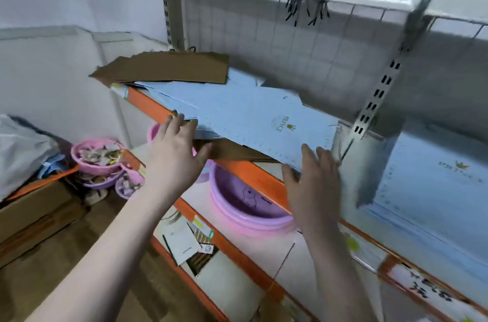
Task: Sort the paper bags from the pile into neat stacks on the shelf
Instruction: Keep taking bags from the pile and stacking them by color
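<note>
Step in hand: squaring up the light blue paper bags (245,116) on the shelf (253,171). Left hand (177,147), grip spread, fingertips against the stack's near left edge. Right hand (313,176), grip spread too, fingers flat at the near right corner; whether the thumb hooks under is hard to tell. Bags lie just beyond both grips, overhanging the shelf edge. Brown bags (169,67) sit farther back, left. Next move likely calls for an even inward push.
</note>
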Motion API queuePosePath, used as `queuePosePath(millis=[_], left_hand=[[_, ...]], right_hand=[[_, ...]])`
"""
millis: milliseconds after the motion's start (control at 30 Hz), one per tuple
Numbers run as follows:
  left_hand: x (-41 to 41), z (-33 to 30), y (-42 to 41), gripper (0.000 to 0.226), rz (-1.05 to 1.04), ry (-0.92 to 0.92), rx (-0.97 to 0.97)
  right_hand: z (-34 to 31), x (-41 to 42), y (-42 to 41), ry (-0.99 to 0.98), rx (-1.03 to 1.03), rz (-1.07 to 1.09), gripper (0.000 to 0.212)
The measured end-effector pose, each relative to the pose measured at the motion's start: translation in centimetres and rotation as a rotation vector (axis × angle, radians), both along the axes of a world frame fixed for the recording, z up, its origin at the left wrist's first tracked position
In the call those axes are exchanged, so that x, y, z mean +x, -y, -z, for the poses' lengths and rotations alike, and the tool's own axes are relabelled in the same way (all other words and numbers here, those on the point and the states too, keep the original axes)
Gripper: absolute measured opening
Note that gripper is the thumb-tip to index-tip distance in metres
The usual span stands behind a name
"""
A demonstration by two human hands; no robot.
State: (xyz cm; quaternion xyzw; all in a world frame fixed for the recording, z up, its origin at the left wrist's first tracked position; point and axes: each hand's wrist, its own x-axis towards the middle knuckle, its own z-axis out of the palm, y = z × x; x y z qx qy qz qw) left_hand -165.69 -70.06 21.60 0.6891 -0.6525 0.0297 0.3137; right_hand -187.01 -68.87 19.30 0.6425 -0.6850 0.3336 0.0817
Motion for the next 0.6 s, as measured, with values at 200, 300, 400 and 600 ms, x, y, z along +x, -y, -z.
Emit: queuePosePath(millis=[200,300,400,600], left_hand=[[1.9,-1.3,6.0,0.055,0.175,-0.045,0.05],[1.2,-1.4,8.2,0.057,0.247,-0.053,0.071],[-0.1,-1.4,10.2,0.059,0.31,-0.065,0.104],[-2.2,-0.9,13.2,0.061,0.375,0.053,0.207]], right_hand=[[-0.2,1.9,1.5,0.048,0.05,0.157,0.046],[-0.2,1.8,2.2,0.054,-0.011,0.213,0.044],[-0.4,1.1,3.0,0.029,-0.006,0.261,0.041],[0.6,0.6,4.3,0.034,0.121,0.341,0.058]])
